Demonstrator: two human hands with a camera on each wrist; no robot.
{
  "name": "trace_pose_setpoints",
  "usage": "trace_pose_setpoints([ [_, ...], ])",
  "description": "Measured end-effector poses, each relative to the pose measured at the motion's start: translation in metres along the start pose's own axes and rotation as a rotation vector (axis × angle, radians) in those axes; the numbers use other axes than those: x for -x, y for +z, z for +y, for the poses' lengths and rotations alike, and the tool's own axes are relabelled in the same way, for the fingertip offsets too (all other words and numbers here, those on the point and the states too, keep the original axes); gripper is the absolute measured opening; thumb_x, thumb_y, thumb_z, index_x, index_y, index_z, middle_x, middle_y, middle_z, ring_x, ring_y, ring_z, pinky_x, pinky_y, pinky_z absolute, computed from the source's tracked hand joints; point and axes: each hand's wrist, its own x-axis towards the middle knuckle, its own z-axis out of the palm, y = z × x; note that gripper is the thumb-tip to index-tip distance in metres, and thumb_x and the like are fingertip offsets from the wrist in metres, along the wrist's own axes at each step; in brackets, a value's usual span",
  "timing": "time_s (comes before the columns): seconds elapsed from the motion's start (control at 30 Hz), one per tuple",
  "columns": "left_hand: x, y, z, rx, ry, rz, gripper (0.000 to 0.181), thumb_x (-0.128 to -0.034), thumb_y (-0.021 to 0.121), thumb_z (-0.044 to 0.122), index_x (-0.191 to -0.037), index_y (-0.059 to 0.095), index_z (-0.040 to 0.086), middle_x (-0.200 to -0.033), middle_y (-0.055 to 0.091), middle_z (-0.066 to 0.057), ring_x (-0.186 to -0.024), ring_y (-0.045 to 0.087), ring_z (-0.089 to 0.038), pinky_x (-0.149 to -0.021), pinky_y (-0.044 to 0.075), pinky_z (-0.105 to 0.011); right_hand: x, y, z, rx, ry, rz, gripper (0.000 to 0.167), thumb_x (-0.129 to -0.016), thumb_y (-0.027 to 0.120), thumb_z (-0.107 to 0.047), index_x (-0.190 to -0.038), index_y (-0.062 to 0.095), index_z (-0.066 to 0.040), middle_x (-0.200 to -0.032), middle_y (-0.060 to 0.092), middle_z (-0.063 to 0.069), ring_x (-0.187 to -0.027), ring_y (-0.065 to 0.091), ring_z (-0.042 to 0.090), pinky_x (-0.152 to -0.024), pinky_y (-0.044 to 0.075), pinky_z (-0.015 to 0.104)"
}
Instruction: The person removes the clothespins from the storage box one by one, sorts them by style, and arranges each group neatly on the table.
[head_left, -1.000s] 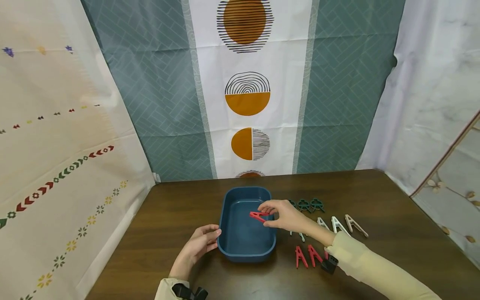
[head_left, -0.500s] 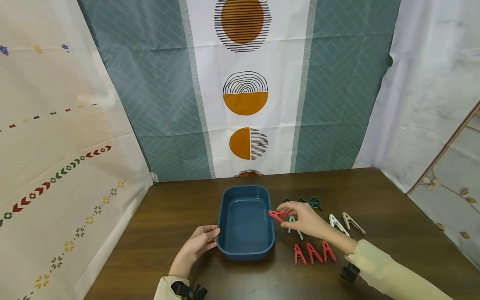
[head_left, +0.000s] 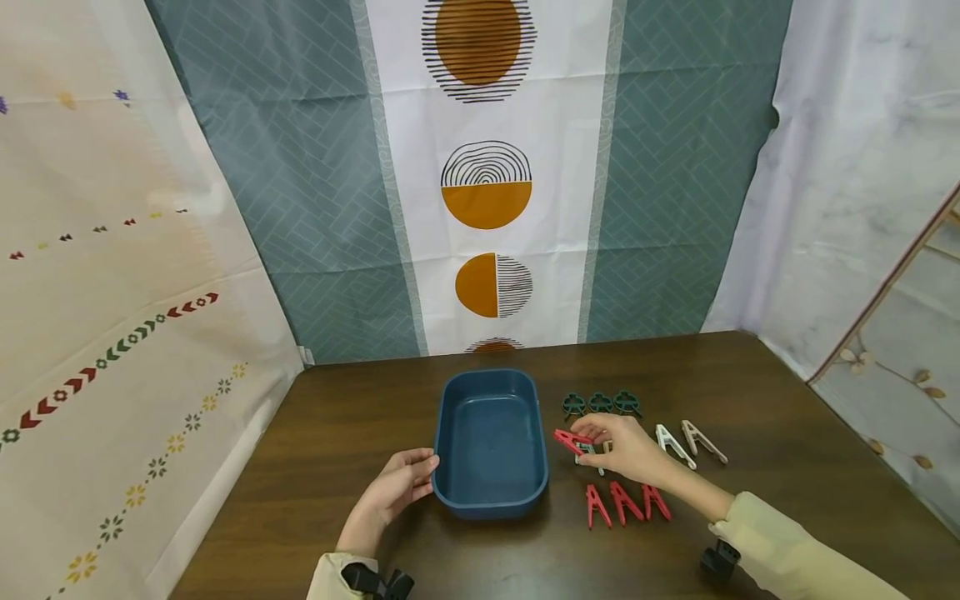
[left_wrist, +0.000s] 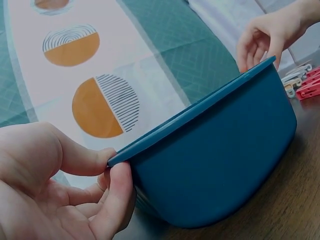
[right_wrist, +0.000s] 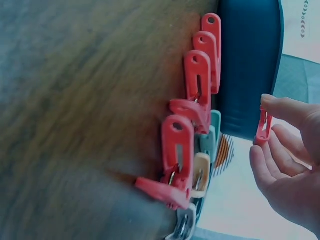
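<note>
A blue plastic basin [head_left: 491,506] stands on the table. My left hand [head_left: 396,490] pinches its left rim between thumb and fingers, as the left wrist view [left_wrist: 65,180] also shows. Just right of the basin, my right hand [head_left: 633,454] pinches a red clothespin [head_left: 570,439] by one end, above the table. Under that hand lie a mint clothespin [head_left: 588,457] and a beige one, both partly hidden. Three more red clothespins [head_left: 621,502] lie in a row nearer to me; the right wrist view has red clothespins [right_wrist: 178,155] close up.
Three dark green clips [head_left: 600,403] lie in a row behind the right hand. To its right are a white clothespin [head_left: 675,446] and a beige clothespin [head_left: 703,442]. The brown wooden table [head_left: 322,433] borders on hanging cloths [head_left: 322,208] at the back and sides.
My right hand has moved right with the red clothespin, from above the basin to above the mint clothespin beside it. The left hand keeps its hold on the rim.
</note>
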Motion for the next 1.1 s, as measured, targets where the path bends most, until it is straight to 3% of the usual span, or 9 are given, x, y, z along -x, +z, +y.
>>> trace_pose_setpoints([
  [0.37, 0.000, -0.001, 0.000, 0.029, 0.004, -0.022, 0.035, -0.0985, 0.055, 0.016, -0.122, 0.044, -0.008, -0.079, 0.057, 0.007, -0.070, 0.056, -0.002, -0.067, 0.052, -0.016, 0.011, -0.007, 0.011, 0.048, 0.002, 0.034, 0.036, -0.077, 0.081, -0.015, -0.109, 0.065, -0.009, -0.095, 0.068, 0.003, -0.085, 0.065, 0.022, -0.076, 0.057, 0.035],
  [0.77, 0.002, -0.002, 0.001, 0.036, -0.008, -0.025, 0.031, -0.0988, 0.054, 0.015, -0.120, 0.044, -0.005, -0.080, 0.057, 0.006, -0.071, 0.056, -0.003, -0.068, 0.052, -0.017, 0.035, -0.023, 0.017, 0.054, 0.101, -0.014, 0.044, -0.079, 0.079, -0.020, -0.116, 0.063, -0.004, -0.103, 0.069, 0.006, -0.088, 0.066, 0.019, -0.074, 0.056, 0.029],
  [1.1, -0.001, -0.003, -0.001, 0.053, -0.011, -0.025, 0.034, -0.0981, 0.056, 0.017, -0.121, 0.044, -0.005, -0.079, 0.056, 0.007, -0.069, 0.055, -0.002, -0.067, 0.052, -0.016, 0.060, -0.036, 0.024, 0.110, 0.187, -0.013, 0.041, -0.076, 0.082, -0.024, -0.110, 0.064, -0.009, -0.093, 0.067, -0.002, -0.081, 0.064, 0.009, -0.070, 0.054, 0.025],
])
